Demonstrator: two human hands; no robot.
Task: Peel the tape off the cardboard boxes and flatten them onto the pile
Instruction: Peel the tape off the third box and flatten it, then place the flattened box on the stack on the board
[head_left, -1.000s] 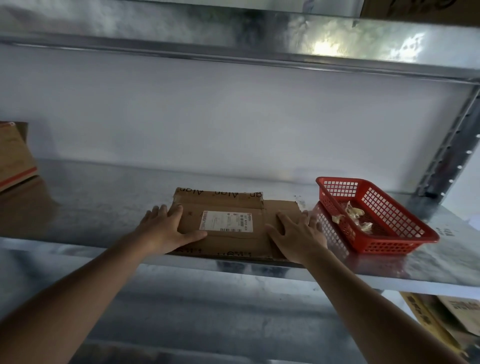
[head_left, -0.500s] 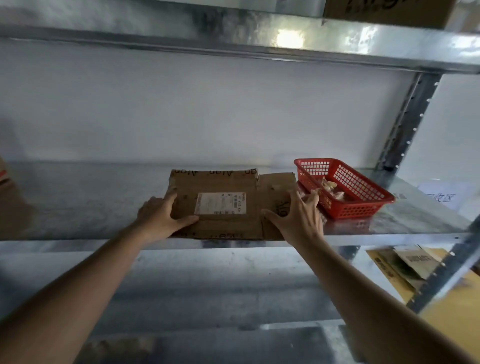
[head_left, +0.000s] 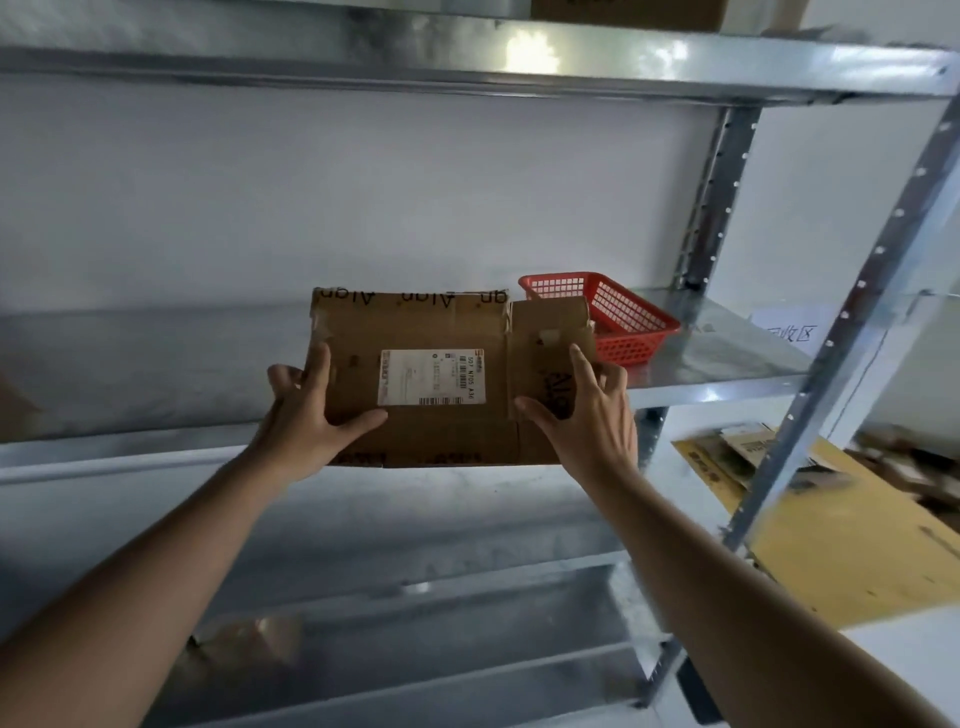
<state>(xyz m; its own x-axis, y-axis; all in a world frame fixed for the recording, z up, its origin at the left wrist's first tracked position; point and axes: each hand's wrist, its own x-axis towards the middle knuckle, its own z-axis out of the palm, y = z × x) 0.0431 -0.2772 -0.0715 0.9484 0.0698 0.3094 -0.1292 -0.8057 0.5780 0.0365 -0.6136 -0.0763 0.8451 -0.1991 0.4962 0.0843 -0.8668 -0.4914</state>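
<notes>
A flattened brown cardboard box (head_left: 447, 332) with a white shipping label is lifted off the metal shelf (head_left: 727, 358), tilted up toward me. My left hand (head_left: 306, 415) grips its left edge, thumb on top and fingers behind. My right hand (head_left: 587, 415) grips the right flap, thumb and forefinger on the front face, other fingers curled round the edge. A pile of flattened cardboard (head_left: 852, 525) lies on the floor at the lower right, beyond the rack post.
A red plastic basket (head_left: 628, 322) holding tape scraps stands on the shelf right behind the box. Rack uprights (head_left: 841, 332) rise on the right. Another shelf (head_left: 467, 57) runs overhead, and a lower shelf (head_left: 415, 613) sits below. A paper sign (head_left: 789, 332) lies past the post.
Both hands went from pressing the flat box on the shelf to gripping its sides and lifting it up and toward me. The view swung to the right.
</notes>
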